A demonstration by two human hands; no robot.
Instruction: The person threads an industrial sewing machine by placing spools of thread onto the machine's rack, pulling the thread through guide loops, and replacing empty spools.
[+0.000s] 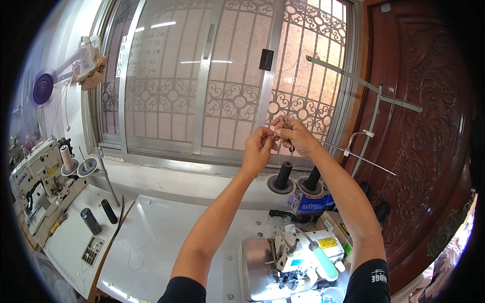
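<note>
My left hand (pixel 259 146) and my right hand (pixel 299 138) are raised together in front of the window, fingertips almost touching. The left thumb and fingers pinch together; whatever lies between them is too fine to make out. Within my right hand's curled fingers sits a small dark metal tool (pixel 291 147), mostly hidden, with a rounded end showing below. Under the hands stand a black thread cone (pixel 284 175) and a second black cone (pixel 312 179) on round holders. Below them, between my forearms, is a white overlock sewing machine (pixel 305 251) with its lamp lit.
A metal thread stand (pixel 378 108) with guide arms rises on the right, before a carved wooden door (pixel 419 126). A blue box (pixel 309 203) sits beneath the cones. Another sewing machine (pixel 43 177) stands at left, with two dark spools (pixel 91 221) on its table.
</note>
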